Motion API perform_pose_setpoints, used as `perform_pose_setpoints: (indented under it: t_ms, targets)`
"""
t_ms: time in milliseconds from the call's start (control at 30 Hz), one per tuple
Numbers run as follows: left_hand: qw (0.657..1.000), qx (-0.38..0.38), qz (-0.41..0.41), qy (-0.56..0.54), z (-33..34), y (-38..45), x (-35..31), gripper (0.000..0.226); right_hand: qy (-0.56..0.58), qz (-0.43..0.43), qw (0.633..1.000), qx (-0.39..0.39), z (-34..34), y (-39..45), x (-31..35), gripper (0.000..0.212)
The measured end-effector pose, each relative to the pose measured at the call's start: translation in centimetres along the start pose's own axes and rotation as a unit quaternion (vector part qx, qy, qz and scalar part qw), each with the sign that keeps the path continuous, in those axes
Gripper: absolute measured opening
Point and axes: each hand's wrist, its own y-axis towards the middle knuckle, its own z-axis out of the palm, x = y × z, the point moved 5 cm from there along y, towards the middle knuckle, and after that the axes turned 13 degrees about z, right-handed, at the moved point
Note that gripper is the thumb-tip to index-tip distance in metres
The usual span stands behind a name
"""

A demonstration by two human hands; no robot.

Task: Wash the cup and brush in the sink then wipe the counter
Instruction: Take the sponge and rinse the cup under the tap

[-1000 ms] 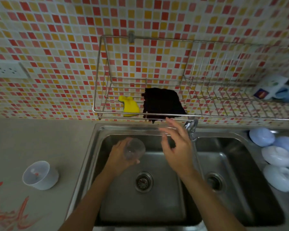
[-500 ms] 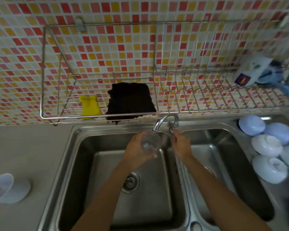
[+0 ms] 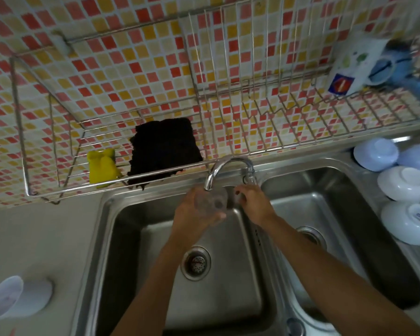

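A single head-worn camera gives the only view. It looks forward and steeply down from above the double sink (image 3: 121,214), close enough that both forearms enter from the bottom edge and the left hand (image 3: 194,214) and right hand (image 3: 252,202) sit near the frame's centre. The tap (image 3: 228,166) lies just above centre. The wide-angle lens bends the wire rack (image 3: 252,112) and tiled wall (image 3: 107,57) across the top, with the counter (image 3: 34,238) at lower left. No second view shares the scene.
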Motion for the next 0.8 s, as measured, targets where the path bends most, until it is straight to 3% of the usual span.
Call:
perform_pose_setpoints:
  t_ms: [133,300,467,600,667,800]
  targets:
    - [0.997,0.052,0.016,0.046,0.9,-0.1,0.0,0.058,0.028,-0.001,1.0,0.003,0.1,0.0,-0.1,0.023]
    - [0.998,-0.009,-0.009,0.054,0.0,-0.5,0.4,0.049,0.028,0.007,1.0,-0.011,-0.2,0.0,-0.4,0.022]
    - [0.997,0.056,-0.017,0.058,1.5,-2.0,0.4,0.06,0.027,0.004,0.999,-0.024,-0.1,-0.1,-0.1,0.02]
    - [1.0,0.009,-0.028,0.007,0.3,-2.0,0.1,0.044,0.033,0.01,0.999,-0.029,-0.1,0.0,0.1,0.016]
    - [0.999,-0.003,-0.032,0.02,0.0,-2.0,0.6,0.049,0.03,0.011,0.999,-0.028,0.0,0.2,0.1,0.015]
    - [0.998,0.051,-0.037,0.03,1.5,-3.0,1.4,0.06,0.028,0.015,0.999,-0.026,0.3,0.4,-0.1,0.013]
